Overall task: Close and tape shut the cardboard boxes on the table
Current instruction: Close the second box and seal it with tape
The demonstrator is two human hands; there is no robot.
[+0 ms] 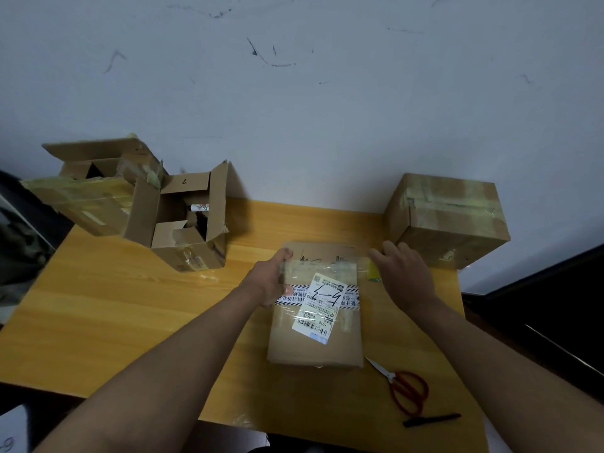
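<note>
tabletop (108, 322): yellow wood grain, butts against a scuffed grey wall (327, 109).
left boxes: two open cartons at the far left corner. Back carton (88, 197) has flaps up and yellowed tape on its side, and overhangs the tabletop edge. Front carton (186, 220) touches it, all flaps open, contents visible inside but too dark to tell what.
taped box (447, 220): far right corner, closed, yellowish tape bands across top and down the side.
flat box (317, 335): centre of tabletop, between both hands, closed, lying flat. Clear tape glossy across the far half. Striped black/white printed strip runs across the middle, white shipping label (318, 310) with barcode and handwritten marks sits over it, tilted. Handwriting also on the far end.
left arm: bare forearm reaches in from lower left. left hand (271, 282) at the flat box's left far edge, fingers curled over the top, thumb on the striped strip, gripping the edge.
right arm: bare forearm from lower right. right hand (403, 276) palm down just off the box's right far corner, fingers bent downward; a yellow-green bit shows under it, cannot tell whether it is held.
scissors (403, 387): red handles, blades closed, near right, just beside the flat box's near corner.
pen (431, 420): black, lying flat just below the scissors.
</note>
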